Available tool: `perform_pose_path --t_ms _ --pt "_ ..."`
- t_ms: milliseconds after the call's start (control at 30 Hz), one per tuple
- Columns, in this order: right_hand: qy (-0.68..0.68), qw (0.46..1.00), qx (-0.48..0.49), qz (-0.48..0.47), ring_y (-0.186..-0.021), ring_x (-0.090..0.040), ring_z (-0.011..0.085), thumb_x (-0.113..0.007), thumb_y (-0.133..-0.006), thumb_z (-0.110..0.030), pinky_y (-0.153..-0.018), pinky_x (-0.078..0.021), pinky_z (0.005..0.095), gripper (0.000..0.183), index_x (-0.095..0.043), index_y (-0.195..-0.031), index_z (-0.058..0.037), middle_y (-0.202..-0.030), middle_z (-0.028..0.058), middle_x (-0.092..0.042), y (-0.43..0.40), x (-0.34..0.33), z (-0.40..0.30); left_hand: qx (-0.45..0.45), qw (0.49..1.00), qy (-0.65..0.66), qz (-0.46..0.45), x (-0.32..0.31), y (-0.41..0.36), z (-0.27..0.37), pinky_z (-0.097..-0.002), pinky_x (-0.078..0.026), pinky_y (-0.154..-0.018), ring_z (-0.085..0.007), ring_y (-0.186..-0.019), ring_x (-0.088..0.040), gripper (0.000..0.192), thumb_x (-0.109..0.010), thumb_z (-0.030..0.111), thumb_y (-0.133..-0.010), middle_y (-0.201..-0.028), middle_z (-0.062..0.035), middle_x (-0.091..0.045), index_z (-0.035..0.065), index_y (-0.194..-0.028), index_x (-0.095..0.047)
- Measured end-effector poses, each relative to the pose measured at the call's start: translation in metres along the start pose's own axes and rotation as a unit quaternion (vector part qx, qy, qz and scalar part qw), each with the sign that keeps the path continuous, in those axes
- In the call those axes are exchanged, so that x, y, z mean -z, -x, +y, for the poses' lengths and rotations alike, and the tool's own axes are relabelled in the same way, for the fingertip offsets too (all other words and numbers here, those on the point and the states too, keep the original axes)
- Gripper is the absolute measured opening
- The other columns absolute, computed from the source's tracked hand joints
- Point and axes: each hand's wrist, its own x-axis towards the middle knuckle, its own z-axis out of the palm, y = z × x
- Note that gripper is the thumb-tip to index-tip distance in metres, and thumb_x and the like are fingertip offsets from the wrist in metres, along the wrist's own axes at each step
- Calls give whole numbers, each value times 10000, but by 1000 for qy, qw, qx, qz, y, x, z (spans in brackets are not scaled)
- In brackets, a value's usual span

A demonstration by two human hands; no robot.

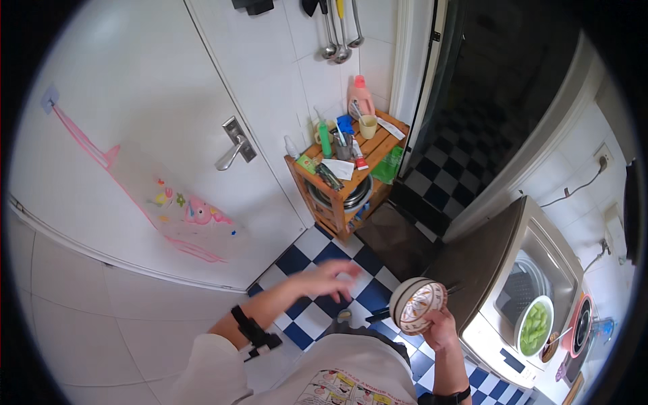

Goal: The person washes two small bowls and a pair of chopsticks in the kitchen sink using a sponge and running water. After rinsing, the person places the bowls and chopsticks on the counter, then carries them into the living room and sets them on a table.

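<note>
My right hand (439, 328) grips a patterned ceramic bowl (416, 308) by its rim, to the right of my body. The bowl is tilted, showing a white inside with an orange and brown floral design. Dark slender utensils, perhaps chopsticks (377, 315), stick out on both sides of it; the bowl hides their middle. Raised in front of me, my left hand (335, 280) is motion-blurred, its fingers apart and nothing in them. Below it lies the blue-and-white checkered floor (331, 255).
At right, a top-loading washing machine (498, 296) carries a white bowl (518, 331) of cut green vegetables. A wooden rack (375, 161) with toiletries stands ahead. A pink-trimmed apron (152, 212) hangs on the white door (126, 116) at left. An open doorway (471, 101) leads to a darker space.
</note>
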Motion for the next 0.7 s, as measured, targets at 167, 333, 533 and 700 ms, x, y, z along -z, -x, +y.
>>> perform_pose_path --t_ms 167,333,533,700 --pt "9 998 58 39 -1054 -626 315 -450 -778 78 -932 -525 411 528 -429 -1305 77 -1191 203 -587 12 0 -5 -127 651 -454 596 186 18 14 -445 -344 -1099 -402 -1258 -474 605 -692 195 -829 -1332 -258 -506 -15 -1346 -457" --pt "71 984 5 162 -1060 -630 319 -474 -828 38 -927 -532 408 502 -421 -1324 85 -1193 202 -598 23 7 -3 62 486 -644 587 313 56 38 -464 -232 -1169 -405 -1368 -340 775 -707 250 -785 -1436 -287 -394 -121 -1375 -369" --pt "68 984 0 165 -1047 -651 278 -428 -841 25 -855 -570 385 507 -423 -1348 40 -1182 172 -613 34 5 -5 71 575 -553 598 358 26 -2 -425 -237 -1170 -396 -1359 -362 796 -689 189 -784 -1438 -270 -399 -102 -1421 -309" --pt "61 977 12 206 -976 -666 265 -435 -836 4 -806 -576 371 488 -439 -1323 33 -1136 159 -621 27 12 -3 -14 715 -360 599 399 22 -26 -389 -341 -1104 -319 -1309 -456 758 -705 126 -788 -1421 -229 -445 -61 -1425 -337"
